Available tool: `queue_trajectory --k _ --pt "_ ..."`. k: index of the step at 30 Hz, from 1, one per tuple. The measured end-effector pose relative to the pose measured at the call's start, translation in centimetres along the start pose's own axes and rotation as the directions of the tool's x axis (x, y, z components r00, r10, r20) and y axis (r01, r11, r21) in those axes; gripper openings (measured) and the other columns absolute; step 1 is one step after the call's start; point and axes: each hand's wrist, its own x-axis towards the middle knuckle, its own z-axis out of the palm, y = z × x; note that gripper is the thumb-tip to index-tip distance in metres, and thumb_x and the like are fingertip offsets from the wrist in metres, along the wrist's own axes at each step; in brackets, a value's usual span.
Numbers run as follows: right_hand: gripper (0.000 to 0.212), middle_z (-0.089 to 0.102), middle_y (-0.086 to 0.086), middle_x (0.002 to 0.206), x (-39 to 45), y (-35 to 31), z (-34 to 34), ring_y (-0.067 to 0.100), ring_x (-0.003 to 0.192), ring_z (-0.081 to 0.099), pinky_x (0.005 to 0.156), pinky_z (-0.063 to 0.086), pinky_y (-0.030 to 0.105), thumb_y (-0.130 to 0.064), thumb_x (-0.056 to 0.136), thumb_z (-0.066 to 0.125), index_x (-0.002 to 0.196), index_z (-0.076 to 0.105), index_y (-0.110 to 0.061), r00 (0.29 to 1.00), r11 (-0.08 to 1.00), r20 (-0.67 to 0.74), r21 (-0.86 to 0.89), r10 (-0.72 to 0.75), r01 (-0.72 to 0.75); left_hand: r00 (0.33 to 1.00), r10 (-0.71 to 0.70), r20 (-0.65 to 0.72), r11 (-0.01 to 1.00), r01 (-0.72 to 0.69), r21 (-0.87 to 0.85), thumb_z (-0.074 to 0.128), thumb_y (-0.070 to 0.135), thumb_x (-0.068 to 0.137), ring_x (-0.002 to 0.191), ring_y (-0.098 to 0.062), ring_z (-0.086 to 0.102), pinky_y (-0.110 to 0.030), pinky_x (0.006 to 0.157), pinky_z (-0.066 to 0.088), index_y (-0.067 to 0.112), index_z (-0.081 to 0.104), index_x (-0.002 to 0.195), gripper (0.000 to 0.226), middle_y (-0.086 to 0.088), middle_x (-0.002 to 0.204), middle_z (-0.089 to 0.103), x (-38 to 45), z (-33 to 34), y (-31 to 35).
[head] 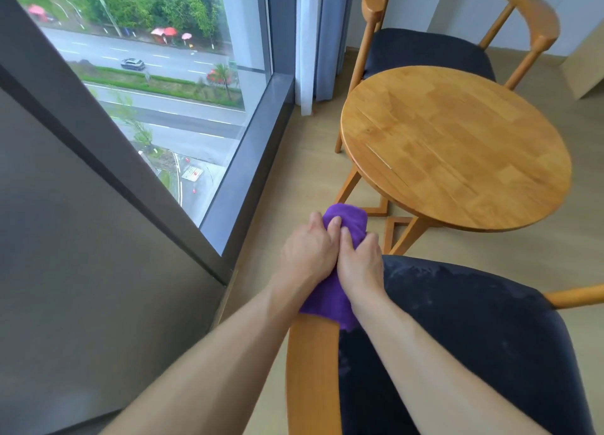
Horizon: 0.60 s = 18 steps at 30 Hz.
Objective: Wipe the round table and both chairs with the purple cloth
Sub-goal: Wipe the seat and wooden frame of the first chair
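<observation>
At the lower centre of the frame the purple cloth (340, 291) is gripped by both hands, left hand (307, 255) and right hand (359, 264) side by side, fingers (334, 223) curled over it on the near chair (313, 369) armrest. Its long axis runs along the rail (away from the body). The desk (457, 147) lies upper right, nearer the right hand; open floor lies between.

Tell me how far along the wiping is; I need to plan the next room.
Nothing shows as finished: the round table bears no visible wipe marks. In hand: the left hand and right hand both grip the purple cloth on the near chair's wooden arm. The far chair stands untouched beyond the table.
</observation>
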Motion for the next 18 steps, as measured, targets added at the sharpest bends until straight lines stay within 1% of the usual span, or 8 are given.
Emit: queue_trajectory --k 2,3,5,8,11,15,17,18 --pt "0.054 0.057 0.011 0.123 1.8 -1.0 -0.1 0.024 0.096 0.054 0.075 0.039 0.033 -0.053 0.100 0.035 0.129 0.048 -0.009 0.999 0.999 -0.018 0.035 0.033 -0.032 0.998 0.015 0.053 0.997 -0.019 0.070 0.027 0.053 0.103 0.094 -0.034 0.059 -0.037 0.073 0.037 0.013 0.053 0.102 0.048 -0.012 0.100 0.060 2.2 -0.1 0.9" --pt "0.056 0.058 0.013 0.126 2.5 -1.4 -0.1 0.027 0.103 0.057 0.077 0.039 0.033 -0.054 0.100 0.033 0.129 0.049 -0.008 0.999 0.998 -0.025 0.047 0.045 -0.043 0.998 -0.006 0.055 0.997 0.002 0.074 0.026 0.057 0.102 0.096 -0.033 0.059 -0.037 0.074 0.038 0.015 0.055 0.099 0.051 -0.011 0.099 0.060 3.0 -0.2 1.3" --pt "0.060 0.059 0.014 0.128 3.1 -1.7 0.0 0.030 0.112 0.058 0.080 0.039 0.034 -0.057 0.100 0.030 0.128 0.050 -0.007 0.997 0.998 -0.045 0.046 0.055 -0.053 0.997 -0.066 0.029 0.996 0.063 0.070 0.027 0.064 0.097 0.090 -0.030 0.056 -0.036 0.075 0.039 0.019 0.056 0.091 0.054 -0.007 0.093 0.058 3.9 -0.1 1.7" --pt "0.063 0.061 0.014 0.127 2.5 -1.6 0.0 0.031 0.113 0.058 0.081 0.040 0.035 -0.059 0.100 0.028 0.126 0.052 -0.007 0.997 0.999 -0.068 0.007 0.049 -0.048 0.995 -0.099 -0.018 0.992 0.100 0.075 0.026 0.068 0.095 0.083 -0.028 0.052 -0.036 0.075 0.039 0.021 0.055 0.088 0.056 -0.005 0.087 0.054 3.3 0.3 1.5" --pt "0.063 0.062 0.015 0.124 1.2 -1.4 0.1 0.031 0.110 0.060 0.088 0.049 0.041 -0.060 0.099 0.029 0.126 0.050 -0.007 0.998 0.999 -0.050 -0.010 0.036 -0.036 0.994 -0.096 -0.053 0.993 0.099 0.061 0.025 0.067 0.096 0.078 -0.025 0.050 -0.034 0.073 0.037 0.020 0.053 0.089 0.055 -0.004 0.085 0.054 1.9 0.4 0.8" --pt "0.062 0.061 0.014 0.121 -0.7 -1.0 0.0 0.028 0.101 0.061 0.078 0.049 0.037 -0.060 0.099 0.030 0.128 0.045 -0.007 0.999 0.998 -0.025 -0.045 0.043 -0.044 0.993 -0.105 -0.056 0.993 0.109 0.055 0.024 0.065 0.098 0.082 -0.029 0.056 -0.035 0.073 0.037 0.014 0.057 0.104 0.062 -0.009 0.094 0.063 -0.1 0.3 -0.2" --pt "0.060 0.060 0.013 0.116 -1.7 -0.7 0.0 0.025 0.092 0.058 0.074 0.049 0.036 -0.060 0.099 0.030 0.127 0.043 -0.008 0.999 0.997 -0.019 -0.058 0.042 -0.043 0.992 -0.103 -0.067 0.993 0.107 0.053 0.024 0.064 0.098 0.088 -0.031 0.060 -0.036 0.073 0.038 0.013 0.056 0.110 0.062 -0.012 0.100 0.067 -1.0 0.4 -0.6" --pt "0.059 0.059 0.011 0.111 -2.0 -0.6 0.1 0.022 0.088 0.056 0.071 0.048 0.035 -0.060 0.099 0.029 0.127 0.043 -0.009 0.999 0.997 -0.018 -0.062 0.042 -0.043 0.993 -0.097 -0.071 0.993 0.101 0.057 0.024 0.064 0.099 0.087 -0.030 0.060 -0.036 0.073 0.039 0.013 0.054 0.111 0.060 -0.012 0.100 0.067 -1.5 0.4 -0.7"
